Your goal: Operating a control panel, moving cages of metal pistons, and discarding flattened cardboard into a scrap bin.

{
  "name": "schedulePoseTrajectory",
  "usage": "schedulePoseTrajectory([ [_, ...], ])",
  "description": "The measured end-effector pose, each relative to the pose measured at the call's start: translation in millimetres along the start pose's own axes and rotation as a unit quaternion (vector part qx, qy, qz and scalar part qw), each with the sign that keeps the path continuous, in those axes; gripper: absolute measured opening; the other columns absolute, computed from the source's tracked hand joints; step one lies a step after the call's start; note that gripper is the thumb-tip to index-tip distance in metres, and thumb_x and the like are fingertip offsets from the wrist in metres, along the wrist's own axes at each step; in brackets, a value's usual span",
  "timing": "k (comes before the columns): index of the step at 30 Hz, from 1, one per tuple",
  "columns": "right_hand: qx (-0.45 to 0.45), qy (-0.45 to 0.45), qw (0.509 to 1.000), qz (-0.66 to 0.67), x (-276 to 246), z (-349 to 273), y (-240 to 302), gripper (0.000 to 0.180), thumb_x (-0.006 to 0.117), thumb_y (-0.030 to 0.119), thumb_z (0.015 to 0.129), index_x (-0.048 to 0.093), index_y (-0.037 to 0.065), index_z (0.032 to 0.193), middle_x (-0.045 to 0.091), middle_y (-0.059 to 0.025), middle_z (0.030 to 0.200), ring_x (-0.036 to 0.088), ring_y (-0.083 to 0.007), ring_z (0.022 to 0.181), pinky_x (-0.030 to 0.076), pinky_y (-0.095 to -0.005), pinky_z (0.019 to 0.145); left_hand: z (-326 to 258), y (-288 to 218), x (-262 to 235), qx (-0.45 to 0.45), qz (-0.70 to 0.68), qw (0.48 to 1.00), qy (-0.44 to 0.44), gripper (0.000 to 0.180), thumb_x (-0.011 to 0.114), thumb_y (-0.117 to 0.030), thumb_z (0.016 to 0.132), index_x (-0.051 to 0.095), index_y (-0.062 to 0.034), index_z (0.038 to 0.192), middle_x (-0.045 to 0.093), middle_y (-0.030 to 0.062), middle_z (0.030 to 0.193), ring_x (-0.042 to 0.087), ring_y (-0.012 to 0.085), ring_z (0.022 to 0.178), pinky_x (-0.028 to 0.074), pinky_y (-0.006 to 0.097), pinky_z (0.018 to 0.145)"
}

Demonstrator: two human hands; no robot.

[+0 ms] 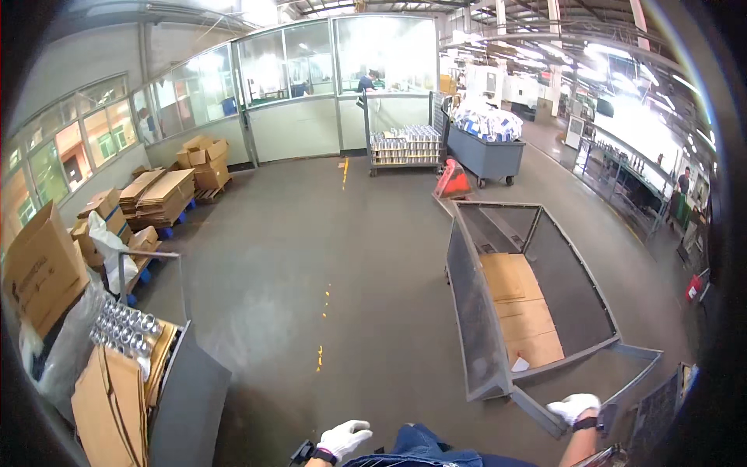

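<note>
My left hand (346,438), in a white glove with a dark band at the wrist, hangs low in front of me. Its fingers stretch loosely to the right and hold nothing. My right hand (576,407), also white-gloved, hovers by the folded-down front frame (622,379) of a large grey mesh-sided cart (537,366). Its fingers are loosely extended, with no object visible in them; whether they touch the frame is hard to tell. Flat brown cardboard (523,311) lines the cart's floor, and a small white paper (520,363) lies on it.
At left, a grey cart (191,405) carries shiny metal cylinders (124,327) and cardboard. Stacked cartons (206,159) line the windows. Ahead stand a red pallet jack (453,180), a trolley of metal parts (405,146) and a grey bin (484,156). Yellow marks (319,358) dot the floor.
</note>
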State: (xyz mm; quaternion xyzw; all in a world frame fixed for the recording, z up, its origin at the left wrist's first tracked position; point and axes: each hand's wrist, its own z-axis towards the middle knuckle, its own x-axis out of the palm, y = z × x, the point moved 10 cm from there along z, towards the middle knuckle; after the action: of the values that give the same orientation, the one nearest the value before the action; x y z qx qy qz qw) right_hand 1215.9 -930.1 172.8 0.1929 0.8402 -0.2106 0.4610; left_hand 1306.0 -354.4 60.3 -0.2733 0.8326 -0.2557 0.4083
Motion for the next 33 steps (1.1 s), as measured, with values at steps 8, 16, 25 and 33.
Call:
schedulePoseTrajectory([
  [8,-0.003,-0.410,0.900,0.146,-265,25,164,0.054,0.073,0.048,0.080,0.069,0.005,0.112,0.071,-0.0168,0.104,0.063,-0.0387,0.102,0.049,-0.0458,0.090,194,-32,-137,0.014,0.044,0.999,-0.012,0.057,0.060,-0.047,0.089,0.059,-0.0123,0.135,0.065,0.0092,0.132,0.060,0.0247,0.122,0.044,0.034,0.104],
  [16,-0.284,-0.429,0.852,0.094,-403,142,471,0.051,0.072,0.058,0.078,0.076,0.010,0.096,0.074,-0.0097,0.084,0.068,-0.0300,0.080,0.051,-0.0419,0.083,236,23,-306,-0.216,-0.080,0.971,-0.068,0.060,0.065,-0.045,0.081,0.064,-0.0076,0.129,0.068,0.0150,0.123,0.063,0.0278,0.119,0.046,0.035,0.103],
  [25,-0.317,-0.184,0.930,0.032,-426,313,743,0.065,0.052,0.069,0.087,0.072,0.015,0.116,0.074,-0.0099,0.104,0.065,-0.0294,0.101,0.040,-0.0413,0.100,424,192,-460,-0.198,0.012,0.960,-0.198,0.035,0.055,-0.039,0.090,0.073,-0.0212,0.113,0.069,0.0103,0.119,0.067,0.0304,0.108,0.052,0.044,0.092],
  [33,-0.233,-0.135,0.956,0.117,-495,437,836,0.071,0.053,0.072,0.085,0.069,0.013,0.120,0.074,-0.0093,0.107,0.065,-0.0317,0.103,0.044,-0.0388,0.095,677,-33,-647,-0.036,0.117,0.989,-0.084,0.062,0.059,-0.046,0.087,0.056,-0.0101,0.136,0.061,0.0117,0.136,0.057,0.0291,0.126,0.044,0.038,0.106],
])
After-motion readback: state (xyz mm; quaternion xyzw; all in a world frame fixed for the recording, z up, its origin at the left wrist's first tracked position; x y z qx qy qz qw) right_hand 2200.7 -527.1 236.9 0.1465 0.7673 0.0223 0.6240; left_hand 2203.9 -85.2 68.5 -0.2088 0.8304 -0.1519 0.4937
